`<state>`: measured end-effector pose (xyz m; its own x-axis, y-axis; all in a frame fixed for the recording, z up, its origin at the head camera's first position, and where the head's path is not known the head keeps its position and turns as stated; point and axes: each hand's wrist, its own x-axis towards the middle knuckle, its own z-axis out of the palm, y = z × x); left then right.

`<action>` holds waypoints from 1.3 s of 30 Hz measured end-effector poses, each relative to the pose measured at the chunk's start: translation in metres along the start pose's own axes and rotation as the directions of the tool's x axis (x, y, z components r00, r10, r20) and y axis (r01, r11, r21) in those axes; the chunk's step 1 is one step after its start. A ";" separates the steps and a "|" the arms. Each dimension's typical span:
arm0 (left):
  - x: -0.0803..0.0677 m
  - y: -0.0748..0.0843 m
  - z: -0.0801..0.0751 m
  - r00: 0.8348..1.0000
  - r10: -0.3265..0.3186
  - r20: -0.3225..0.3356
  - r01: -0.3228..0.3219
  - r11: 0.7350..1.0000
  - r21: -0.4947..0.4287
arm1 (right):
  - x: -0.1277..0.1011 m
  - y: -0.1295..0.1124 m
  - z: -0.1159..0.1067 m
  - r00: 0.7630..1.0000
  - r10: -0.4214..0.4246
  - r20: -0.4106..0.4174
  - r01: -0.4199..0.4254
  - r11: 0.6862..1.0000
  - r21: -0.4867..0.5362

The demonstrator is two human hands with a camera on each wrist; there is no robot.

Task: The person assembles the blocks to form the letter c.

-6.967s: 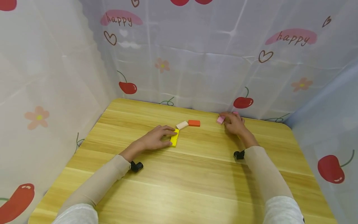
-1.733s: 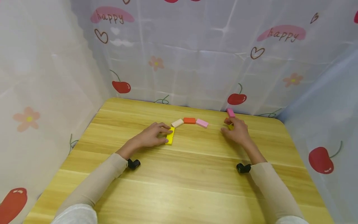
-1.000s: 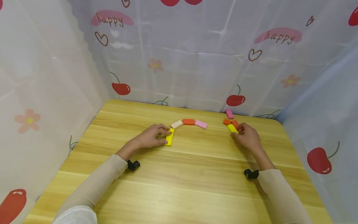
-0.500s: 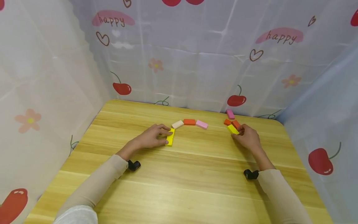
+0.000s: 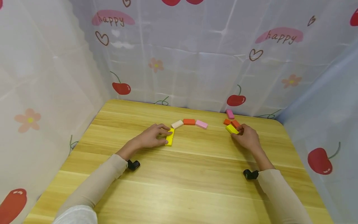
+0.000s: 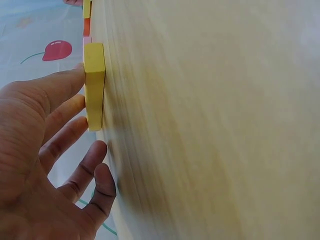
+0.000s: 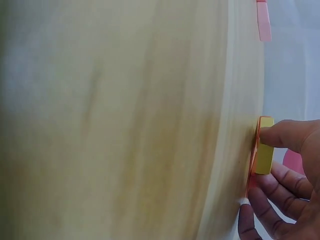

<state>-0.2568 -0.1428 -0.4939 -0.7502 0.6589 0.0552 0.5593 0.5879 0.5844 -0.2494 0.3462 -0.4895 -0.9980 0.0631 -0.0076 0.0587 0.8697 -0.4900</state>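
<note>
Fingers of the right hand (image 5: 247, 137) apparently pinch a yellow block (image 5: 232, 128); left hand (image 5: 151, 137) fingers rest straight on another yellow block (image 5: 169, 137).

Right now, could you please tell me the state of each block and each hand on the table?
Left hand: on the table, fingers touching the near yellow block.
Near yellow block: flat, at the row's left end.
Cream block: flat, in the row.
Orange block: flat, in the row.
Pink block: flat, at the row's right end.
Right hand: pinching the far yellow block.
Far yellow block: beside two orange blocks.
Far pink block: flat, untouched.
</note>
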 end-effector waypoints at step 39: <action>0.000 -0.002 0.001 1.000 -0.025 -0.002 0.025 1.000 0.002 | -0.040 -0.036 0.017 0.996 -0.076 0.037 0.073 0.994 0.086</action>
<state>-0.2578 -0.1442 -0.4958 -0.7648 0.6430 0.0416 0.5407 0.6054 0.5840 -0.2116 0.3044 -0.4863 -0.9998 -0.0215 -0.0022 -0.0166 0.8267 -0.5624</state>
